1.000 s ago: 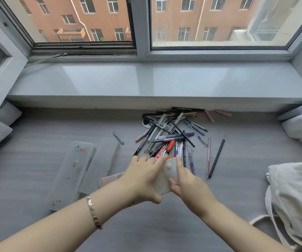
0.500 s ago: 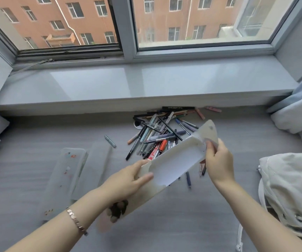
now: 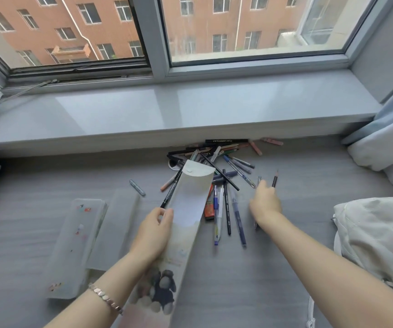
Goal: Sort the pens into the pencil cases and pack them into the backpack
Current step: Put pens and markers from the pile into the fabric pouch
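Fingers of L hand (image 3: pixel 154 233) curl round the edge of a flat frosted-plastic pencil case (image 3: pixel 190 200), thumb on top, w/ its rounded snap flap open & far end over the pen pile (image 3: pixel 216 162) on a grey wood-grain surface (image 3: pixel 250 280). R hand (image 3: pixel 265 204) is blurred, fingers bent down over a thin clear pen (image 3: pixel 258 180) beside a black pencil (image 3: pixel 274 181); can't tell if it's pinched. Two more translucent cases (image 3: pixel 77 245) lie to the left, a crumpled cream fabric backpack (image 3: pixel 375 233) to the right.
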`<state>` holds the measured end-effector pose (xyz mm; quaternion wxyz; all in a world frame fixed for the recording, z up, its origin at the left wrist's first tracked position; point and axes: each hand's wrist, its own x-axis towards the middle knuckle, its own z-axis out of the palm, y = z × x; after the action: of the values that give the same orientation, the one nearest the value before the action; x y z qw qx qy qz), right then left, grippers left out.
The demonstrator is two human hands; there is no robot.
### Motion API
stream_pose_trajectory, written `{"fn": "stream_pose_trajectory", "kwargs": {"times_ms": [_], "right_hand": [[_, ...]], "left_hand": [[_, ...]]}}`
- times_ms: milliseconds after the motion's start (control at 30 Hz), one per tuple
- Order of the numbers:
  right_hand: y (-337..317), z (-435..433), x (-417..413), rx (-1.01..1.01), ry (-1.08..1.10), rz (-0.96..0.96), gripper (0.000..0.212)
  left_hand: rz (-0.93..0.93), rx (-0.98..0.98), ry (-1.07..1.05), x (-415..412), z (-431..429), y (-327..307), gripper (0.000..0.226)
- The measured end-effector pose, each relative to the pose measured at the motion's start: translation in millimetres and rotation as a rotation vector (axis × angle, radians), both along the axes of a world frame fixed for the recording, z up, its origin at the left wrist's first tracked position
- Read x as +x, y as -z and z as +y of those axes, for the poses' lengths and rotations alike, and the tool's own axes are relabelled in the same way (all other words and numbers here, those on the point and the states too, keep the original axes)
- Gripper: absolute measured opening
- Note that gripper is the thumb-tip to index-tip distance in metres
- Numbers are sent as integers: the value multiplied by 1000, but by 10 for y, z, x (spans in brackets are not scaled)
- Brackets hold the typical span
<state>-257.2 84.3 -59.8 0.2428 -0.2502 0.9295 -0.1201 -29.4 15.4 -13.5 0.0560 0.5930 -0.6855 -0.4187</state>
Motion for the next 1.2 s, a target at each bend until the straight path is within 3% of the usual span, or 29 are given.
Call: {"fn": "stream_pose_trajectory", "kwargs": {"times_ms": [167,300,467,567,633,733,800,867,933,1067,1133,1200], "right_hand": [[-113,42,114,-136,47,-145,31],[-38,138,438,-85,-79,-201,31],[85,191,555,-30,-63,-104,29],[14,197,553,-37,-7,-241,26],[-144,207,566,-198,76,-430,20],[-532,244,665,-730,267,-861,13],[-736,245,748,-984,335,-1003,16],[-791,238,846,-1055,323,-982,20],[-745,266,938,-993,259,-903,27],[-726,386,977,-932,203,-934,32],[-719,415,930,-973,140,-799,44],[-702,410,890,-939,-14,-519,49]], "left_hand": [[-1,1,-36,50,34,19,25],[3,-4,-30,88,78,49,18],[-10,-20,29,159,213,50,17],[0,-18,10,195,261,36,27],[-7,-8,18,205,284,43,30],[-13,33,74,166,325,52,30],[-14,43,148,89,369,36,26],[5,29,209,-10,444,-39,23],[46,-10,236,-84,511,-108,22],[41,-77,273,-128,554,-189,22],[36,-99,278,-125,546,-195,23],[45,-98,265,-118,539,-206,23]]}}
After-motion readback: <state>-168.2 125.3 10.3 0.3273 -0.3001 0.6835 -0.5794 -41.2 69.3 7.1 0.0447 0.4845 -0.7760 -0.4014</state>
